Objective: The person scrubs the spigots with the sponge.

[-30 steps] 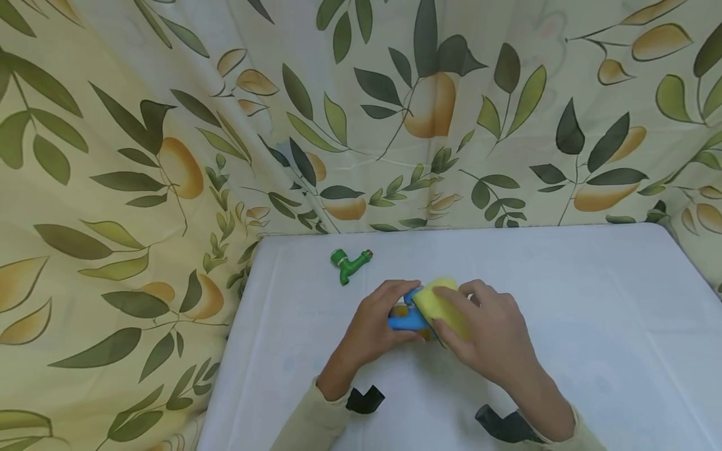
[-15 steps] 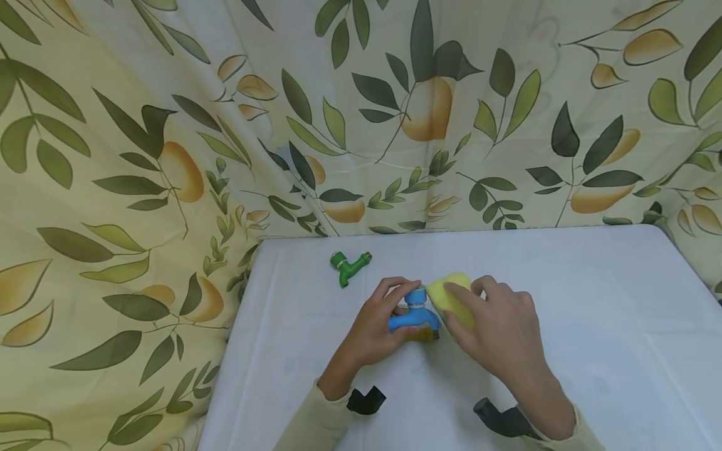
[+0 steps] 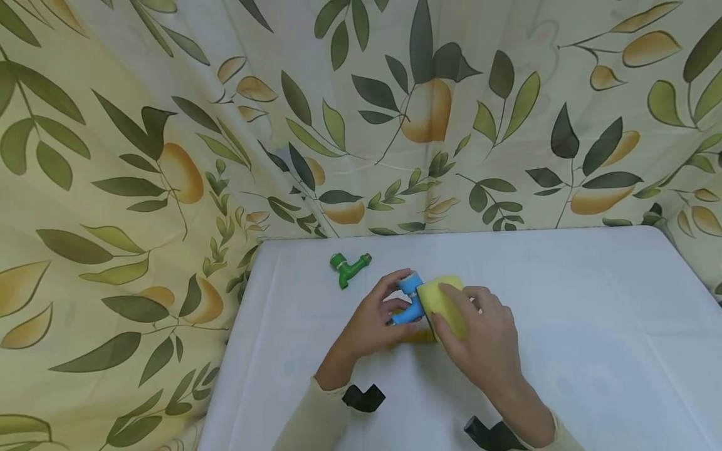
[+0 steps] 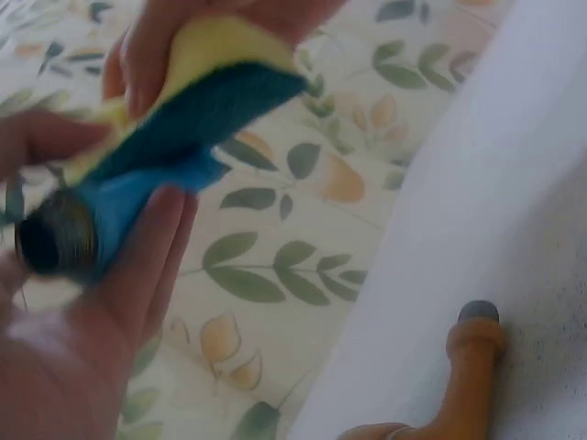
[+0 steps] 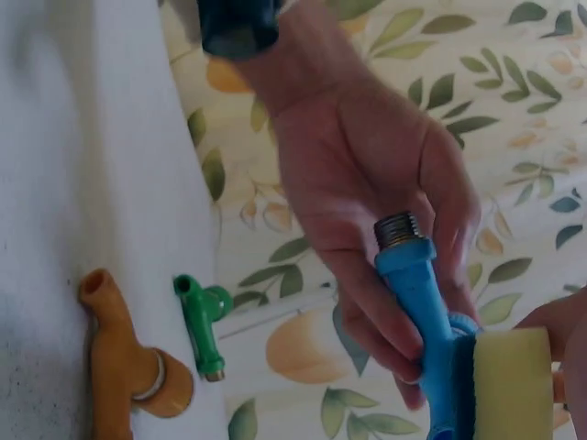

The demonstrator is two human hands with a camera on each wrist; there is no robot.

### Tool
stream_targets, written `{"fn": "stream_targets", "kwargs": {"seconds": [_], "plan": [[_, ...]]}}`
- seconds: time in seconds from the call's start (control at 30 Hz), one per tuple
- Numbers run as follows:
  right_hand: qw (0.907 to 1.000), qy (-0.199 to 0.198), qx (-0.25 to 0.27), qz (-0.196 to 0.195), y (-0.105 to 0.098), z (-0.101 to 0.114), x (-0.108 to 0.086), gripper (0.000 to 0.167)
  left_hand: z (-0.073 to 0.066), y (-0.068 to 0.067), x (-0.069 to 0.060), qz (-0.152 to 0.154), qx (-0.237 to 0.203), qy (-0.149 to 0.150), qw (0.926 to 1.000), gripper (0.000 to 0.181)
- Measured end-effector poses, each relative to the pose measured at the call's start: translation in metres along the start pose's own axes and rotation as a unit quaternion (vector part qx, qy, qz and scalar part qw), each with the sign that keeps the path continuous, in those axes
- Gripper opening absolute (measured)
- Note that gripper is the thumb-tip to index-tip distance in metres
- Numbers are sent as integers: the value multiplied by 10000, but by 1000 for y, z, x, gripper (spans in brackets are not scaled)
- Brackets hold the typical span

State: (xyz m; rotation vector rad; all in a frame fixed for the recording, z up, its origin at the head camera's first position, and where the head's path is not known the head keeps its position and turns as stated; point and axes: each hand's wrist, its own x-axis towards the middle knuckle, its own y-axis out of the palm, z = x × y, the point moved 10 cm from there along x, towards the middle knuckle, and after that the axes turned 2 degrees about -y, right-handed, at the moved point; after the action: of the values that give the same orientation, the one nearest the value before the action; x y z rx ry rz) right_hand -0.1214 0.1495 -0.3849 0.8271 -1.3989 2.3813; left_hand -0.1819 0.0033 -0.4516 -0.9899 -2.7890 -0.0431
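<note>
My left hand (image 3: 363,326) grips a blue plastic tap (image 3: 413,308) above the table, fingers curled round its body. Its threaded metal end (image 5: 397,229) points out of the grip in the right wrist view. A yellow sponge (image 3: 442,307) is pinched in my right hand (image 3: 489,344). The sponge's dark green scouring side (image 4: 206,115) lies against the blue tap in the left wrist view. Below the hands an orange-brown tap (image 5: 119,357) rests on the table, mostly covered by the left hand in the head view.
A green tap (image 3: 350,270) lies on the white-covered table (image 3: 592,300), behind and left of the hands. A leaf-and-fruit patterned curtain (image 3: 479,125) hangs along the table's back and left. Black wrist straps (image 3: 363,398) sit at both sleeves.
Half a second ago the sponge stood further right, beside the blue tap. Now it is back over the tap's right side, and the tap has been tilted in my left hand.
</note>
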Motion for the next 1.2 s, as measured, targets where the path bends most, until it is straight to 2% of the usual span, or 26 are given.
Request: {"fn": "stream_targets", "kwargs": {"seconds": [0.03,0.1,0.17,0.23,0.33,0.53,0.63,0.7,0.87,1.03,1.2], "plan": [[10000,39,53,-15,0,-2,0,45,0,1,-1,282,-519,14,9983,88],[9997,172,192,1,0,-5,1,46,0,4,-3,837,-1398,22,9866,92],[9989,305,342,57,0,-8,1,46,0,7,-6,1248,-1938,23,9731,95],[9979,391,492,133,0,-9,2,47,0,8,-9,1456,-2142,69,9659,99],[9964,316,736,294,0,-6,2,47,1,6,-9,1432,-2113,243,9666,104],[9937,414,878,557,3,-10,6,47,6,3,-6,1027,-2091,396,9717,107],[9914,303,1031,752,5,-7,6,49,6,2,-4,901,-2204,500,9700,105],[9915,241,1017,779,4,-6,8,50,6,2,-4,900,-2264,608,9680,104],[9918,399,956,744,3,-10,11,49,3,6,-4,1064,-2232,807,9656,102],[9915,110,1031,783,1,-6,13,50,2,4,-4,979,-2204,844,9668,99],[9890,348,1050,979,5,-11,13,49,1,4,-2,966,-2206,863,9667,93]]}}
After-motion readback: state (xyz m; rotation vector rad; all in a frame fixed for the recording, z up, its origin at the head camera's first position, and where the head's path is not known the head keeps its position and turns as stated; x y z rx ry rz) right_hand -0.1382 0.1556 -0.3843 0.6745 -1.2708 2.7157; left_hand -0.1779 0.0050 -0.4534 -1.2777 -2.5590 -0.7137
